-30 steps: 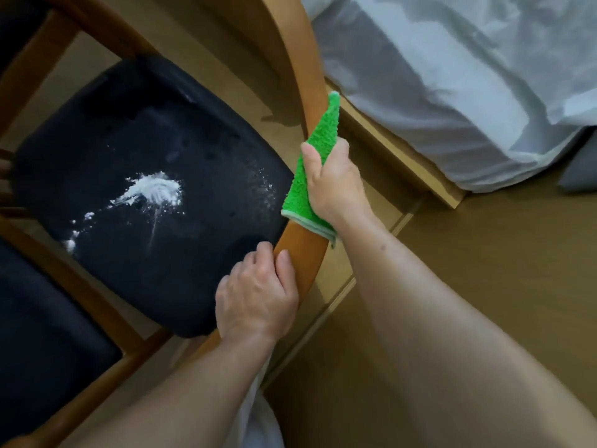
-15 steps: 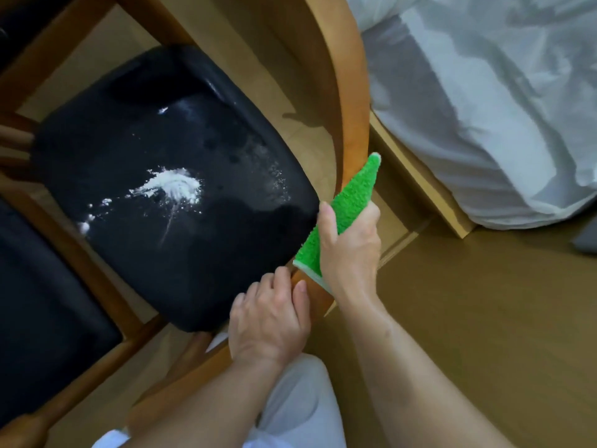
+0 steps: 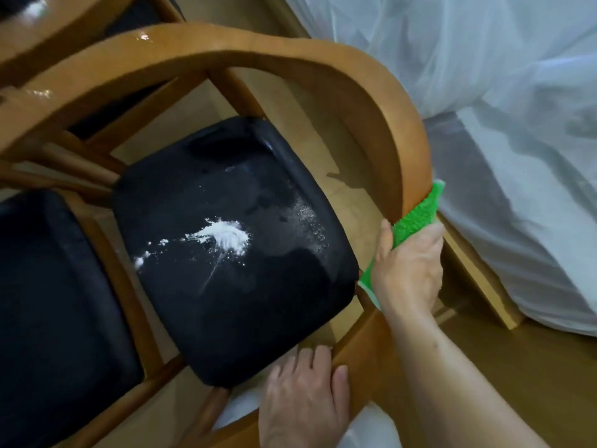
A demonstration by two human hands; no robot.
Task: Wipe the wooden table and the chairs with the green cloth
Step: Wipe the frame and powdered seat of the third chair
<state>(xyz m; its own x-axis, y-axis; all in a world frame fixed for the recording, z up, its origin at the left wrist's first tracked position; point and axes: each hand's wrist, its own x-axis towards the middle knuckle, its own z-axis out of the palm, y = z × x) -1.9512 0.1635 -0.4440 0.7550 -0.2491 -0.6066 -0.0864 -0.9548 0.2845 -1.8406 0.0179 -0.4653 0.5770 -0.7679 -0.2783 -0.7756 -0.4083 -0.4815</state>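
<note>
the right hand (image 3: 408, 273) is wrapped around the green cloth (image 3: 416, 221), gripping it against the curved wooden rail (image 3: 381, 124) of the chair, with the cloth sticking out above the fingers and below the heel of the palm. nearer the body than that hand, the left hand (image 3: 305, 396) grips the same rail with curled fingers. just left of both hands lies the black seat cushion (image 3: 258, 318) with a patch of white powder (image 3: 226, 236) on it, and right of the right hand is white bedding (image 3: 500, 108).
</note>
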